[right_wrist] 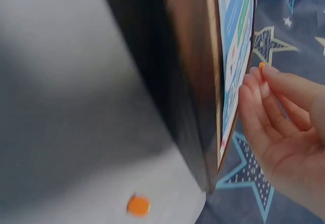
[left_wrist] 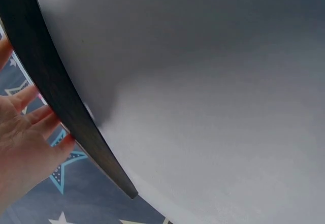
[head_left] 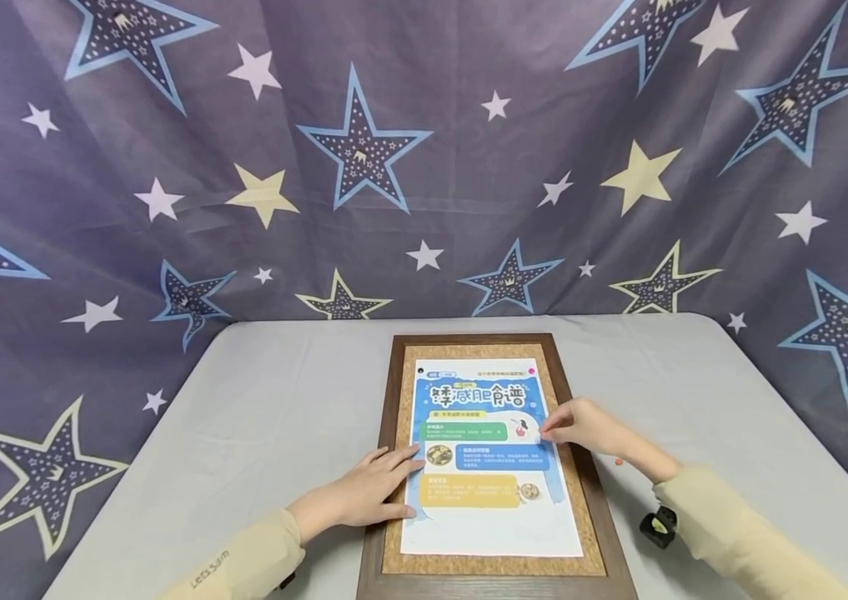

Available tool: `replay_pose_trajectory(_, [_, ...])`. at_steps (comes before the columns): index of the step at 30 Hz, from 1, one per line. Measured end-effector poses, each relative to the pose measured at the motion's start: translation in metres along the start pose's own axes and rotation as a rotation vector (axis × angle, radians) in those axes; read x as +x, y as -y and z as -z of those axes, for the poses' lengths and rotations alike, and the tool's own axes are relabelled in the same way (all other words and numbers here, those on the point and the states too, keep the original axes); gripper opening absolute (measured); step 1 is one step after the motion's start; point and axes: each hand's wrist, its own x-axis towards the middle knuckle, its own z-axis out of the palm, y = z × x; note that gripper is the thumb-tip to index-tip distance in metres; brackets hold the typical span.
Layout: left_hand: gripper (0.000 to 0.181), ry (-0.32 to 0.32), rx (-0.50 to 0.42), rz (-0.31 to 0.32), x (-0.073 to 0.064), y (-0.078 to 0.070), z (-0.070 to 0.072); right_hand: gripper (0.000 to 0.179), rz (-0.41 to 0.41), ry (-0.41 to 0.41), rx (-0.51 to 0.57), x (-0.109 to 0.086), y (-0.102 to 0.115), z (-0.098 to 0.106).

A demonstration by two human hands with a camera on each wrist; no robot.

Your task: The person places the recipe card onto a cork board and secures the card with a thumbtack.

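A printed poster [head_left: 494, 533] lies on a cork board [head_left: 494, 564] in a dark wooden frame [head_left: 386, 433]. At its top corners sit a black thumbtack [head_left: 420, 370] and a pink thumbtack [head_left: 532, 371]. My left hand [head_left: 367, 490] rests with spread fingers across the frame's left side, fingertips on the poster's left edge. Over the poster's right edge, my right hand [head_left: 581, 427] pinches a small orange thumbtack [right_wrist: 261, 66] between thumb and fingers. Most of that thumbtack is hidden by the fingertips.
Right of the frame, another orange thumbtack [head_left: 619, 461] lies on the grey tablecloth [head_left: 288, 392]. A star-patterned curtain [head_left: 454, 167] hangs behind the table. A black wrist device [head_left: 659, 527] sits under the right sleeve.
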Motion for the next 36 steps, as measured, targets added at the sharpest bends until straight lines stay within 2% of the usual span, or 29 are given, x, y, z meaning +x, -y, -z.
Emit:
replay_pose_trajectory(11, [0.063, -0.007, 0.015, -0.004, 0.0, 0.001, 0.0, 0.013, -0.034, 0.084, 0.205, 0.009, 0.024, -0.031])
replay_pose_trajectory(19, [0.063, -0.011, 0.01, -0.001, 0.0, 0.0, 0.001, 0.011, -0.045, 0.134, 0.235, 0.011, 0.041, -0.049])
replay_pose_trajectory(31, [0.062, -0.014, 0.016, 0.0, 0.001, 0.003, -0.001, 0.005, -0.057, 0.162, 0.215, 0.015, 0.061, -0.073])
replay_pose_trajectory(36, [0.061, -0.021, 0.008, -0.006, 0.0, 0.003, 0.0, 0.006, -0.081, 0.185, 0.259, 0.015, 0.07, -0.082])
